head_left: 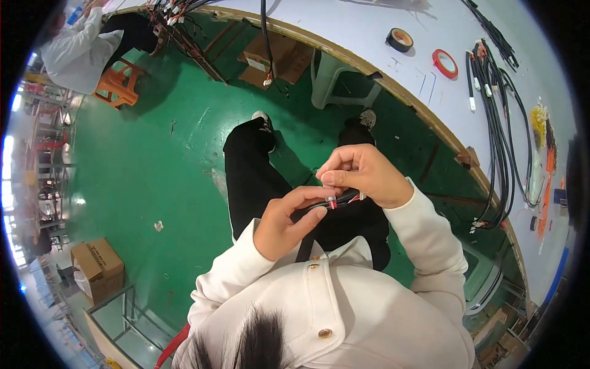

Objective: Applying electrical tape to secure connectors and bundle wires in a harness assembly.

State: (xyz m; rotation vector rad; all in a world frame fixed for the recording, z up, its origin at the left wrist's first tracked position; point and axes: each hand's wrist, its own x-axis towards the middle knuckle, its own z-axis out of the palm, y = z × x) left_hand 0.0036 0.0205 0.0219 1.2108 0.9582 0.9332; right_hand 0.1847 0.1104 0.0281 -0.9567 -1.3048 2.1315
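Note:
Above my lap, my left hand [287,222] pinches a black cable [348,198] between thumb and fingers. A red band [332,203] wraps the cable right at those fingertips, and thin coloured wires with a pale end show on its right side. Just above and to the right is my right hand [367,176], its thumb and forefinger pressed together close over the cable. Whatever sits between those fingertips is too small to make out.
A white table [344,21] curves along the far and right sides. It bears black tape [400,40], red tape [445,64] and a bundle of black cables [496,132]. A person [77,55] sits far left on an orange stool [118,84]. Cardboard boxes [98,269] stand on the green floor.

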